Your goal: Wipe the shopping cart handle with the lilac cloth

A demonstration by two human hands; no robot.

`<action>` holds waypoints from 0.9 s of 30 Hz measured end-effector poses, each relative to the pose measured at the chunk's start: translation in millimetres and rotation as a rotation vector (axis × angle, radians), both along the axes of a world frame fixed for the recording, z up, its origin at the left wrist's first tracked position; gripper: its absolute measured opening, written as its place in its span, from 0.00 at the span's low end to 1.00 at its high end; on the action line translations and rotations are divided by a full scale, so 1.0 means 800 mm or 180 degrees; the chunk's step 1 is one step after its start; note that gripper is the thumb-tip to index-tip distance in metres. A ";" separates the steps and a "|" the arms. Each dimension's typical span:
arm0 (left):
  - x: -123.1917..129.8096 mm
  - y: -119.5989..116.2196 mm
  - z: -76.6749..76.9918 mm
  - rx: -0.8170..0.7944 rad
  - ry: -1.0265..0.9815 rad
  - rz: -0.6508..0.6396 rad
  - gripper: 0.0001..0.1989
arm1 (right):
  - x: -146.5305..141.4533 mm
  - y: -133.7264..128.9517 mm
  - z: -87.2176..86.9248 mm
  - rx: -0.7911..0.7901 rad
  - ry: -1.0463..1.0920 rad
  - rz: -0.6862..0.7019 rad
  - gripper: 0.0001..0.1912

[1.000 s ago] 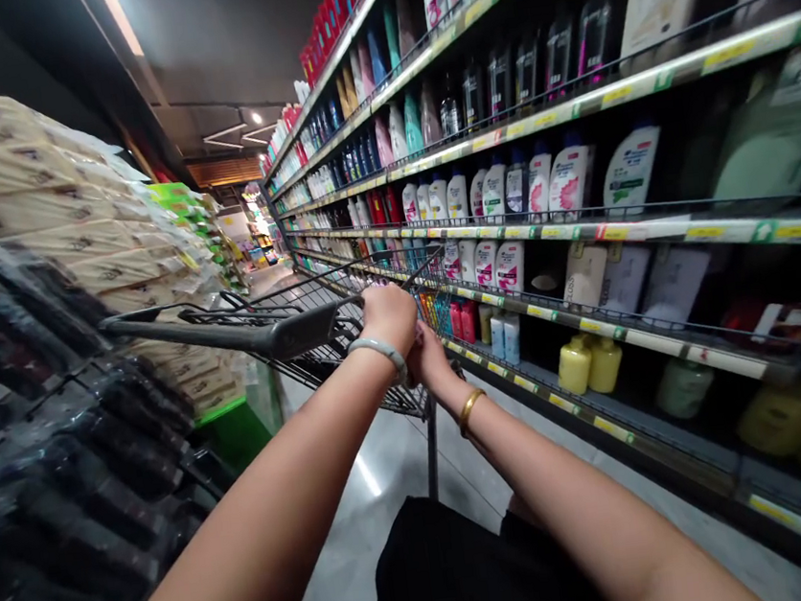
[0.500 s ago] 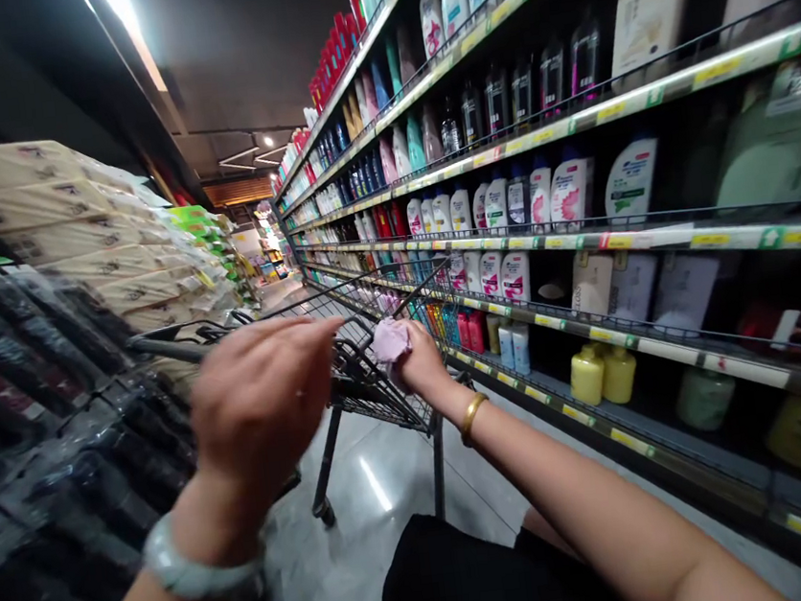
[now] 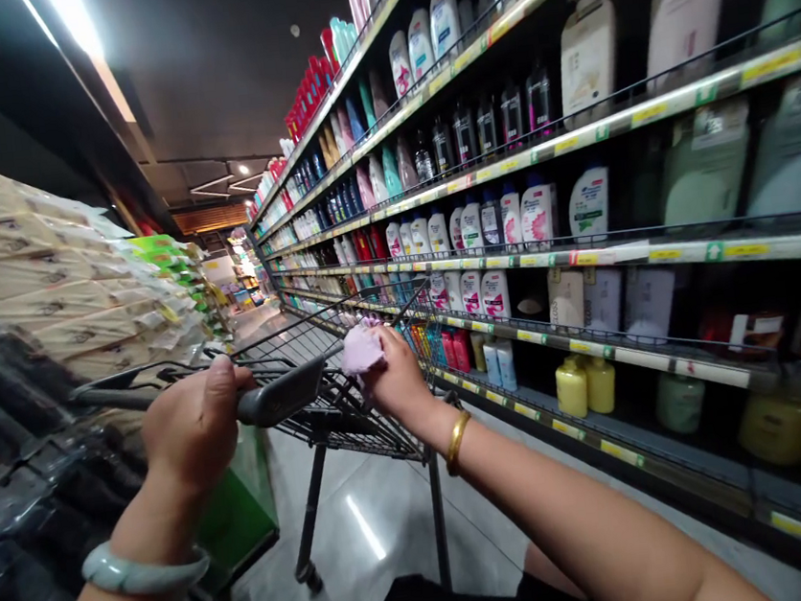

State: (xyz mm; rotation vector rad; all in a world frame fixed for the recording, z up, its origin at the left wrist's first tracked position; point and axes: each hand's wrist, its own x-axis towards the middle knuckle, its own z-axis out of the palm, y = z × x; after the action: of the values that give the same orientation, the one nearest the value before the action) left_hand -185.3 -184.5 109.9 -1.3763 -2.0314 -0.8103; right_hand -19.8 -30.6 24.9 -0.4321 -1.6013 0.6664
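Note:
My left hand (image 3: 193,416) is wrapped round the handlebar of a dark shopping cart (image 3: 278,399), thumb on top. A pale green bangle circles that wrist. My right hand (image 3: 401,378) is closed on a crumpled lilac cloth (image 3: 363,348), held at the near right side of the cart's wire basket. What lies under the cloth is hidden, so I cannot tell whether these fingers also touch the cart. A gold bracelet is on the right wrist.
Shelves (image 3: 490,261) of shampoo bottles run along the right side, close to the cart. Stacked beige packages (image 3: 26,256) and dark plastic-wrapped goods (image 3: 48,572) stand at left. A green box-like surface (image 3: 243,511) is low beside the cart. Shiny grey floor (image 3: 372,497) lies below.
My left hand, raised and blurred before, has come down to the left and closed round the cart's handlebar. My right hand keeps the cloth. The view has turned slightly right.

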 end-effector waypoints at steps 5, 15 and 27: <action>0.048 0.025 0.002 -0.0317 0.0467 0.0124 0.28 | 0.027 -0.038 0.019 0.0636 0.0738 0.0176 0.13; 0.133 0.073 -0.006 -0.0259 0.1106 0.0223 0.33 | 0.090 0.023 0.021 -0.0756 0.1017 0.0420 0.12; 0.204 0.100 -0.010 -0.0303 0.1155 -0.0670 0.16 | 0.193 0.012 0.145 0.0537 -0.2012 -0.0846 0.05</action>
State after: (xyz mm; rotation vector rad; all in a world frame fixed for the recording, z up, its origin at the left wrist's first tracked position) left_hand -22.0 -104.3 102.0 -1.6753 -1.6833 -0.5062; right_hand 134.9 -21.3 140.5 -0.7649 -2.1218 0.1878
